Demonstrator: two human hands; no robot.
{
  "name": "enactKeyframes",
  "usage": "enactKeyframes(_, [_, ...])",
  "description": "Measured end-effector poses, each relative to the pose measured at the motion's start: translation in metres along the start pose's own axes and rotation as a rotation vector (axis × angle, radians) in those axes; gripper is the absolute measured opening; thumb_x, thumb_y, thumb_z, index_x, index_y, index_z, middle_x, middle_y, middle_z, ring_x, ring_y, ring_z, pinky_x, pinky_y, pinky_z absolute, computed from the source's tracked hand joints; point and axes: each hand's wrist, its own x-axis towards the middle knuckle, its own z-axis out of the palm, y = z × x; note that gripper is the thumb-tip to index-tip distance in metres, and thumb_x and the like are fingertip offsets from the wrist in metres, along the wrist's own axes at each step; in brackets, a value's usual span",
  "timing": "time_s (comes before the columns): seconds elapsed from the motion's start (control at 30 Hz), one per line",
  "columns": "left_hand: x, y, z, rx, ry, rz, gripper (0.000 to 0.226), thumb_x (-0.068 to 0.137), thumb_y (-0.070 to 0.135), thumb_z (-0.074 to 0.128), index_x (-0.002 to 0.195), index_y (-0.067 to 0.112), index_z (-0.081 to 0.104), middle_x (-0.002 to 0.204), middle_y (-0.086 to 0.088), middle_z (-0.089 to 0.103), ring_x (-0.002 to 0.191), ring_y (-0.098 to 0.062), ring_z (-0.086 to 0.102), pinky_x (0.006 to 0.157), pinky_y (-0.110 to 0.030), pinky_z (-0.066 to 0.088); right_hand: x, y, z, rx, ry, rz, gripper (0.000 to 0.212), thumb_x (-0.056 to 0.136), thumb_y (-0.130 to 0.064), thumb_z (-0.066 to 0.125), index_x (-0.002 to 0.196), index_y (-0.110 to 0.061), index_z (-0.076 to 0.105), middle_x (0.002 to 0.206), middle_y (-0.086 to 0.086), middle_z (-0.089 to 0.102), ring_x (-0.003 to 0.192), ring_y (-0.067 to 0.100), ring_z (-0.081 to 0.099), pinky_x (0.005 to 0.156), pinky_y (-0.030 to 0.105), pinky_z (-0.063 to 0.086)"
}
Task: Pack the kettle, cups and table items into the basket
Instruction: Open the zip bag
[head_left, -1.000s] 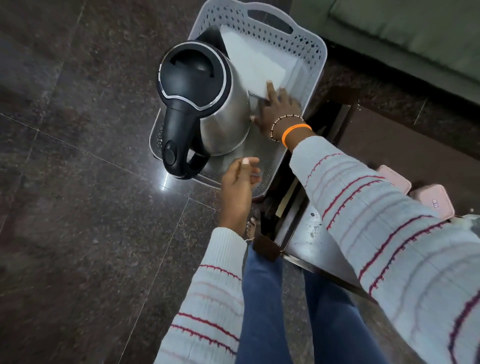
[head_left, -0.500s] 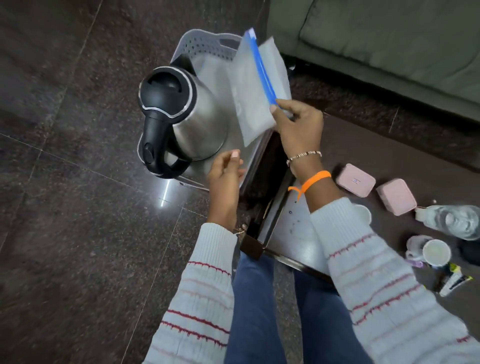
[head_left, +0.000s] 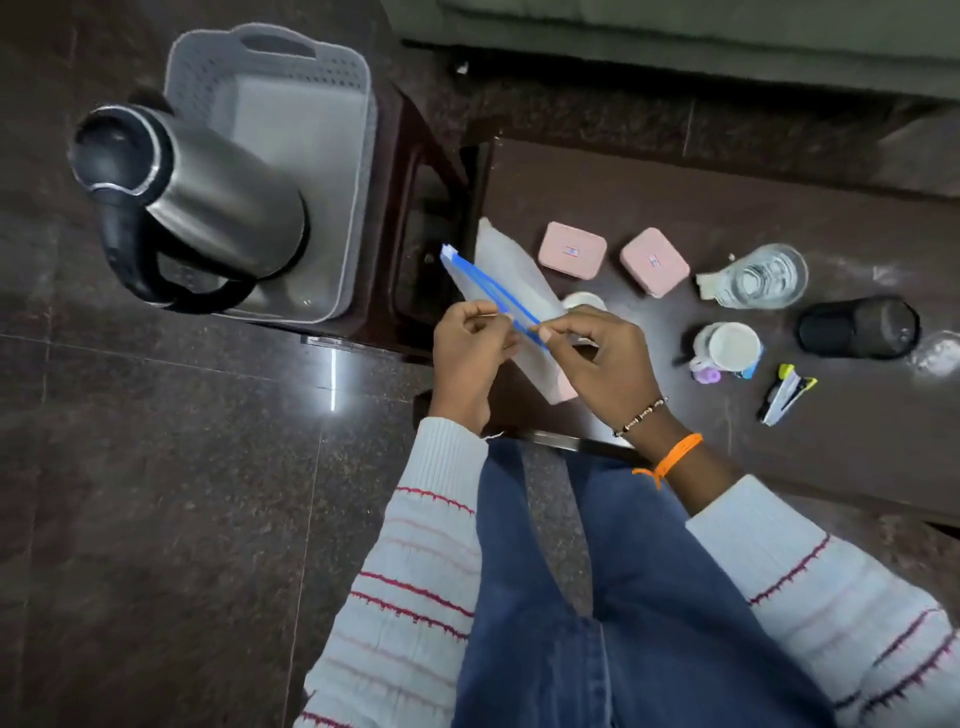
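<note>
Dark table (head_left: 727, 208), zip bag (head_left: 511, 291) pinched between both hands' grip

Dark glossy floor (head_left: 156, 493) — green sofa (head_left: 727, 31)

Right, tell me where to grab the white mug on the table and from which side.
Grip the white mug by its rim, coming from above: it stands upright, mouth open to the camera. Its handle seems to sit low on its left, partly hidden, so it is a poorer choice. The black pouch and stapler crowd its right, so a side approach looks tighter.
</note>
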Motion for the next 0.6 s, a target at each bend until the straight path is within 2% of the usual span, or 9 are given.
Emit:
enactKeyframes(0.1, [-0.012,-0.014,0.022,0.048,0.012,0.014,0.014,0.084,-0.001,0.055,0.092,0.01,0.053,0.088,-0.008,0.062,0.073,-0.013,0.062,0.065,-0.016,0.055,-0.013,0.021,-0.027,0.011,-0.073,0.055,0.016,0.087,-0.007,0.058,0.086,-0.006,0.074,0.091,0.012,0.069,0.079,0.007,0.055,0.072,0.006,0.04])
enactKeyframes(0.2, [-0.023,-0.025,0.047,0.109,-0.014,0.03,0.017,0.081,-0.002,0.056,0.086,0.013,0.052,0.081,-0.005,0.061,0.071,-0.014,0.06,0.065,-0.018,0.054,-0.019,0.038,-0.05,0.001,-0.052,0.158,0.014,0.085,-0.007,0.06,0.091,-0.009,0.073,0.113,0.014,0.056,0.1,0.006,0.047,0.084,0.011,0.038])
enactKeyframes(0.3, [-0.035,-0.031,0.07,0.195,-0.104,0.088,0.02,0.079,-0.004,0.057,0.083,0.016,0.055,0.077,-0.003,0.064,0.066,-0.01,0.063,0.061,-0.017,0.054,-0.02,0.048,-0.069,-0.228,0.04,0.155,0.02,0.08,-0.019,0.068,0.099,-0.015,0.069,0.131,0.016,0.04,0.124,0.027,0.036,0.097,0.018,0.023])
enactKeyframes(0.4, [-0.045,-0.032,0.089,0.253,-0.178,0.141,0.02,0.079,-0.002,0.058,0.078,0.018,0.059,0.062,0.008,0.065,0.058,0.0,0.063,0.056,-0.014,0.052,-0.018,0.051,-0.09,-0.378,0.101,0.118,0.028,0.077,-0.03,0.069,0.103,-0.019,0.069,0.148,0.014,0.027,0.133,0.034,0.026,0.111,0.032,0.021])
enactKeyframes(0.47, [-0.049,-0.032,0.099,0.279,-0.212,0.166,0.019,0.078,-0.002,0.058,0.077,0.017,0.062,0.058,0.009,0.064,0.057,-0.001,0.062,0.055,-0.013,0.05,-0.017,0.052,-0.101,-0.403,0.125,0.114,0.027,0.078,-0.036,0.067,0.101,-0.022,0.071,0.148,0.007,0.033,0.136,0.035,0.022,0.114,0.043,0.019])
enactKeyframes(0.53, [-0.052,-0.031,0.108,0.325,-0.237,0.201,0.021,0.077,-0.002,0.056,0.078,0.018,0.063,0.064,0.003,0.062,0.061,-0.005,0.062,0.057,-0.013,0.05,-0.017,0.054,-0.111,-0.42,0.154,0.141,0.027,0.078,-0.043,0.066,0.097,-0.026,0.071,0.142,-0.002,0.045,0.14,0.033,0.017,0.115,0.051,0.014])
enactKeyframes(0.6, [-0.053,-0.031,0.113,0.381,-0.249,0.239,0.021,0.078,-0.001,0.058,0.078,0.02,0.063,0.07,-0.001,0.061,0.067,-0.009,0.06,0.058,-0.015,0.051,-0.018,0.057,-0.117,-0.437,0.181,0.164,0.026,0.076,-0.045,0.067,0.093,-0.027,0.072,0.136,-0.007,0.05,0.141,0.029,0.015,0.114,0.053,0.011])
